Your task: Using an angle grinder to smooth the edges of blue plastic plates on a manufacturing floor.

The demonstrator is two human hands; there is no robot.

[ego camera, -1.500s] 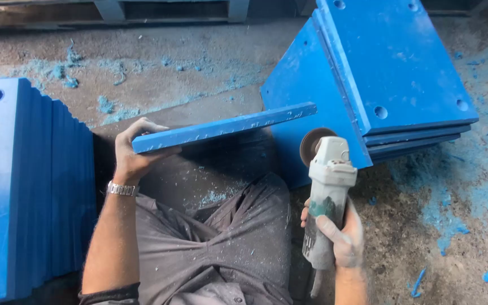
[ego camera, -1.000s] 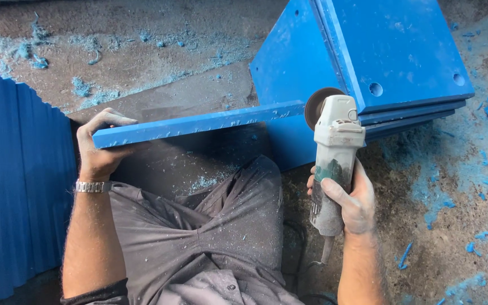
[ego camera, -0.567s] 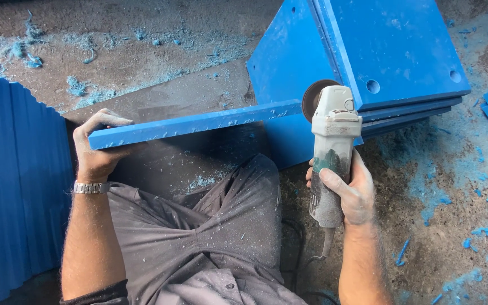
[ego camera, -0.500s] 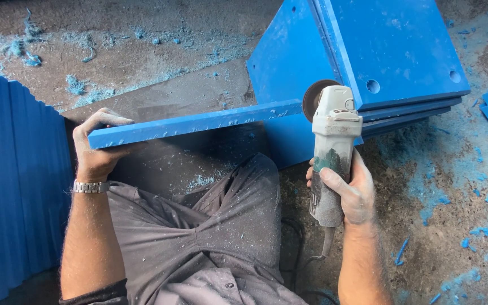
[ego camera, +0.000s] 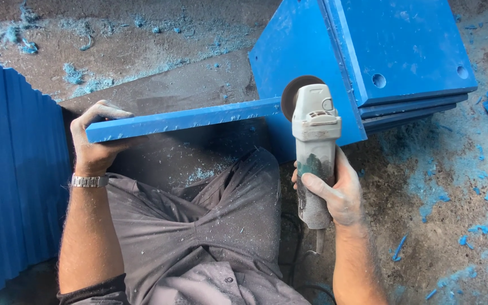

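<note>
A stack of blue panels (ego camera: 12,181) is standing on edge at nine o'clock. Just right of it, the left hand (ego camera: 94,141) is clenching its grip around the left end of a long blue plastic plate (ego camera: 182,120), thumb over the top edge, wrist bearing a metal watch (ego camera: 88,181). The plate is lying edge-up, dusted with shavings, running toward three o'clock above the grey-trousered knees (ego camera: 199,214). At its right end, the disc of a grey angle grinder (ego camera: 312,152) is seemingly touching the plate, though dust is blurring the contact. The right hand (ego camera: 334,192) is wrapping its grip round the grinder's body, forearm pointing to six o'clock. More blue plates (ego camera: 402,51) are lying stacked at one o'clock on the shaving-strewn floor (ego camera: 458,226).
</note>
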